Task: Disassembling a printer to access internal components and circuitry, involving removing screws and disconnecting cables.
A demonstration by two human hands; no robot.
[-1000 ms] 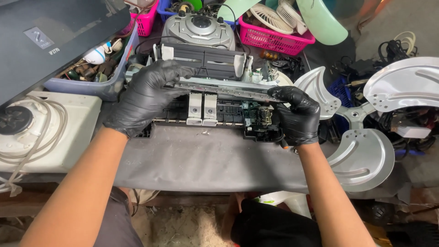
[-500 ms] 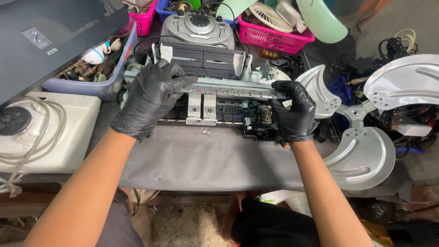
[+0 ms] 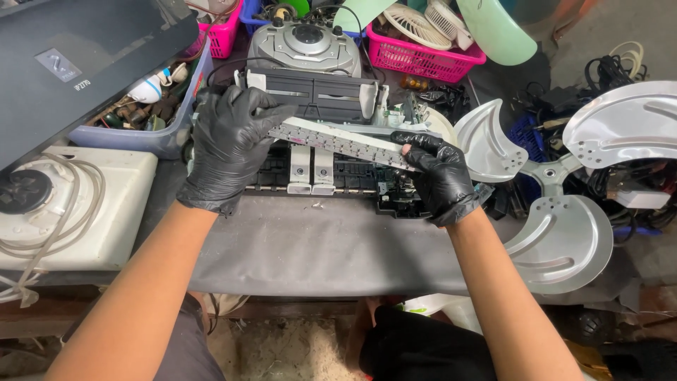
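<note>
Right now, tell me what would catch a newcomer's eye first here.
Centre stage, the left hand and right hand, both in black gloves, hold a long pale perforated strip over an opened printer. To the right lies a big silver fan blade; behind, a pink basket of fan parts.

Both hands wear black gloves, and both forearms are bare. The left hand point(image 3: 229, 144) is palm down, with the fingers spread and curled forward and the thumb pointing to the right. The right hand point(image 3: 441, 176) is lower and nearer to the body, its fingers bent in a pinch towards the left. The two forearms come up from the bottom edge and lean towards each other.
</note>
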